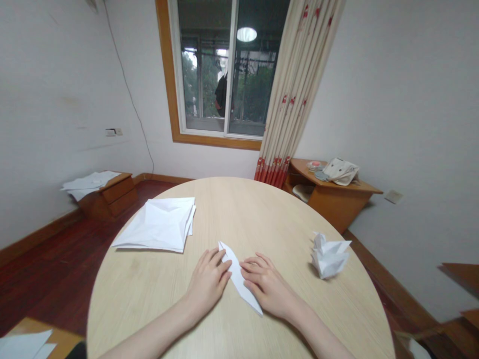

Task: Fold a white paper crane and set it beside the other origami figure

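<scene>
A long, narrow piece of folded white paper (239, 281) lies slanted on the round table (247, 209), pointed at both ends. The fingers of my left hand (209, 274) rest over its left edge near the upper end, stretched out and slightly apart. On the other side, my right hand (267, 284) lies low and open, its fingertips touching the right edge of the strip. Neither hand lifts the paper; the parts under the fingertips are hidden.
A stack of white paper sheets (157, 224) lies at the table's left. A folded white paper figure (330, 257) with several points stands at the right. Beyond the table are a small drawer cabinet (121, 194) and a corner desk (333, 199) holding a cloth bag (341, 171).
</scene>
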`<action>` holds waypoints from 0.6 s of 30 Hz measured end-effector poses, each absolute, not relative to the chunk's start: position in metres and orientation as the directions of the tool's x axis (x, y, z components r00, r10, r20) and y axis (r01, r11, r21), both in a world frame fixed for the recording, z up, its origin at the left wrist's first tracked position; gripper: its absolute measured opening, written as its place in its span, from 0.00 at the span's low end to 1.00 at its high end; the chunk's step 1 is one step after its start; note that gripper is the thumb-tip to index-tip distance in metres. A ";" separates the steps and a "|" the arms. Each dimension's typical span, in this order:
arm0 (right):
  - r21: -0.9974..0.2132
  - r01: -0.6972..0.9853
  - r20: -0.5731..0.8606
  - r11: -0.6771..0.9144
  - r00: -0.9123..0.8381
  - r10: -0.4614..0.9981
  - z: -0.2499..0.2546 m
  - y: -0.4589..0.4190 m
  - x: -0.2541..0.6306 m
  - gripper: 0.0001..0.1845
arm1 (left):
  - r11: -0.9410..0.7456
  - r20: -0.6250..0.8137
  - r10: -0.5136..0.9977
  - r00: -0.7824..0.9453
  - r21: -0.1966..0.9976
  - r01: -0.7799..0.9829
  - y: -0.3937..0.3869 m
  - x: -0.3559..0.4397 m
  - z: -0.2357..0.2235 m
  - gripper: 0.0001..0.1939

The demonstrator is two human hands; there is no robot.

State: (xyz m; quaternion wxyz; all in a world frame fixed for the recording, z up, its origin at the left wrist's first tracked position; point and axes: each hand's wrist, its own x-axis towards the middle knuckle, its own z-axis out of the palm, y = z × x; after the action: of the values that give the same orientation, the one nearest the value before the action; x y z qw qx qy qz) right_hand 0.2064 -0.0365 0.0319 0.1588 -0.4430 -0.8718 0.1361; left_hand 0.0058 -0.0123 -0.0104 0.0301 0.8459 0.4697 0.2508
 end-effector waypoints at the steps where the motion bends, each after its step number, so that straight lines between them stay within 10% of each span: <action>1: -0.371 0.731 0.165 0.573 -0.555 0.815 0.032 -0.037 0.206 0.15 | -0.572 0.421 0.800 0.429 0.317 0.756 -0.012 0.006 -0.009 0.12; 18: -0.467 0.670 0.194 0.577 -0.559 0.806 0.033 -0.036 0.212 0.21 | -0.610 0.320 0.773 0.548 0.613 0.501 -0.009 -0.002 0.003 0.15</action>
State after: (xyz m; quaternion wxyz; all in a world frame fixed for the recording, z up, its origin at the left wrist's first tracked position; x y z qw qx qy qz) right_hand 0.2116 -0.0356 0.0334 0.1970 -0.4261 -0.8659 0.1727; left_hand -0.0021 -0.0092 0.0031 0.2325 0.8486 0.3753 0.2915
